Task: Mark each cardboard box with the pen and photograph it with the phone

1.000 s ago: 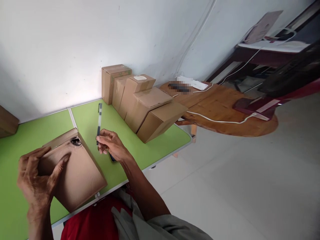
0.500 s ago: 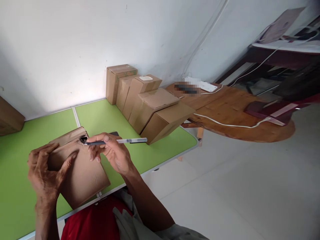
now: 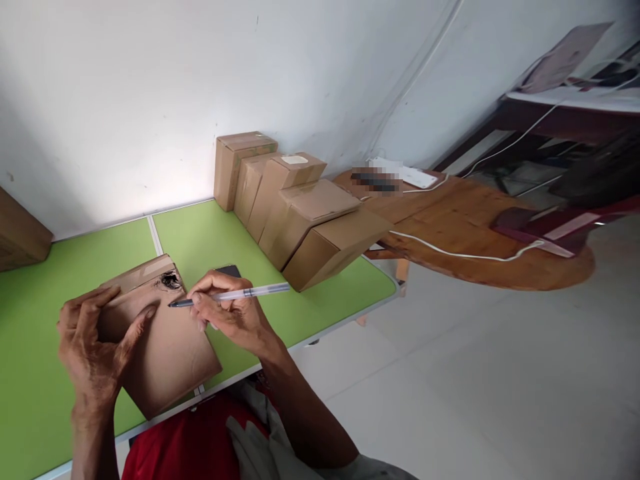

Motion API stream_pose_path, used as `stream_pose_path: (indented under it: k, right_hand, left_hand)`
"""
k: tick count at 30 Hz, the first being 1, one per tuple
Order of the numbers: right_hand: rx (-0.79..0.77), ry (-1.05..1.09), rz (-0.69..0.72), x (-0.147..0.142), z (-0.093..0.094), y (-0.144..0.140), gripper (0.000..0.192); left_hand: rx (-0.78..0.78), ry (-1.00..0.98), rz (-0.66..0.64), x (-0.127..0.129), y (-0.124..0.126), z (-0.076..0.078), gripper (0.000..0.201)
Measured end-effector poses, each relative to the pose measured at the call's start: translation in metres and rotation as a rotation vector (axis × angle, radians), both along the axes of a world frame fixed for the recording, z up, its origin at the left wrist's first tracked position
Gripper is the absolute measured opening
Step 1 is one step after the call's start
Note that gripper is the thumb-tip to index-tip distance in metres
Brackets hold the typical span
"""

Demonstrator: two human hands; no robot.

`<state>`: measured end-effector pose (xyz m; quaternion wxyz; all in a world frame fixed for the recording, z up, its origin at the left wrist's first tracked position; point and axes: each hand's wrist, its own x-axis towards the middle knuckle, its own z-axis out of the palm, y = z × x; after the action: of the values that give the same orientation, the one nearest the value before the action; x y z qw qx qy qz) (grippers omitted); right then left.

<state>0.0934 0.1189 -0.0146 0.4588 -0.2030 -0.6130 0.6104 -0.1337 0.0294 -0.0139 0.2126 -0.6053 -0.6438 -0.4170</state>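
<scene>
A brown cardboard box lies at an angle near the front edge of the green table. Black scribbled ink covers a patch near its far right corner. My left hand grips the box from the left, thumb on the top face and fingers over the far side. Between the fingers of my right hand is a pen with a clear barrel. Its dark tip points left, just below the ink patch; whether it touches the cardboard I cannot tell.
Several cardboard boxes stand in a row at the table's back right. Another box sits at the far left. A dark flat object lies behind my right hand. A wooden table with a white cable adjoins the green table.
My right hand has drawn the pen tip away from the ink patch, slightly down and toward me. The ink patch now shows more fully. My left hand still holds the box.
</scene>
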Motion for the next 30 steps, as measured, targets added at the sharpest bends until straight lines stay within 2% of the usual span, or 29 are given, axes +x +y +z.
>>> stream_pose_path:
  k: [5,10,12,13,16,18,21,24,27,30]
  right_hand:
    - [0.008,-0.026,-0.135,0.011,0.008,0.005,0.032]
    - [0.041,0.05,-0.318,0.002,0.009,0.024,0.045]
    - [0.042,-0.116,-0.398,-0.005,0.003,0.039,0.051]
    - [0.055,-0.315,-0.411,-0.009,-0.002,0.047,0.052]
    - [0.119,-1.02,-0.337,-0.025,-0.018,0.065,0.044]
    - [0.128,-1.246,-0.261,-0.036,-0.031,0.068,0.034]
    - [0.096,-1.302,-0.193,-0.05,-0.05,0.062,0.024]
    - [0.078,-1.328,-0.169,-0.055,-0.064,0.053,0.022]
    - [0.069,-1.319,-0.163,-0.054,-0.067,0.049,0.022]
    - [0.068,-1.273,-0.175,-0.045,-0.062,0.047,0.027]
  left_hand:
    - [-0.004,0.003,0.014,0.0,0.001,0.0,0.059]
    - [-0.012,-0.013,0.026,-0.001,0.0,0.001,0.059]
    - [-0.006,-0.007,0.036,-0.001,0.0,0.0,0.059]
    - [0.001,-0.004,0.04,-0.001,0.0,0.0,0.058]
    - [0.017,0.001,0.051,0.0,-0.001,0.0,0.057]
    - [0.016,0.001,0.069,-0.001,-0.001,-0.002,0.059]
    - [0.03,0.005,0.103,-0.003,-0.001,-0.004,0.06]
    - [0.053,0.014,0.093,-0.004,-0.001,-0.008,0.054]
    - [0.067,0.01,0.064,-0.003,-0.002,-0.009,0.05]
    - [0.085,-0.011,0.014,0.0,-0.004,-0.011,0.044]
